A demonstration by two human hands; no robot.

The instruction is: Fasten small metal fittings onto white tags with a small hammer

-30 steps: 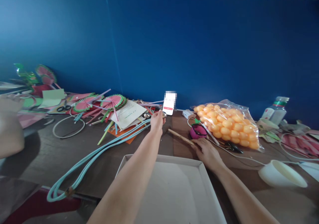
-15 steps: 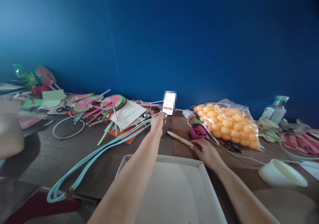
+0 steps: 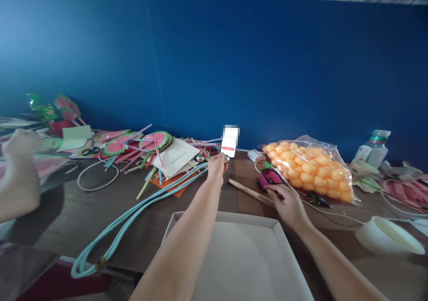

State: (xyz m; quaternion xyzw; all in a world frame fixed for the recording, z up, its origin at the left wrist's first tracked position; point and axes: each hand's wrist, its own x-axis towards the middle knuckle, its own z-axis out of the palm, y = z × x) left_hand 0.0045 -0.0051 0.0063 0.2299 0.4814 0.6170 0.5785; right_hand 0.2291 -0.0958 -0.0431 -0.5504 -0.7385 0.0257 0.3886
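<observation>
My left hand [image 3: 216, 168] reaches far across the brown table, its fingers closed at the foot of a small white phone [image 3: 229, 142] that stands upright near the blue wall. My right hand [image 3: 286, 204] rests on the table with curled fingers on a thin wooden stick [image 3: 249, 191], close to a magenta pouch [image 3: 269, 178]. A white shallow tray [image 3: 249, 265] lies under both forearms at the near edge.
A bag of orange balls [image 3: 309, 168] lies right of the pouch. A white bowl [image 3: 388, 235] and a bottle [image 3: 371, 149] are far right. Light-blue tubing [image 3: 133, 216], paper fans [image 3: 155, 140], straws and scissors [image 3: 88, 150] litter the left. Another person's arm [image 3: 16, 176] is at the left edge.
The camera tipped down slightly, so everything sits lower in view. My right hand slid a little right along the stick toward the pouch. My left hand stays at the phone.
</observation>
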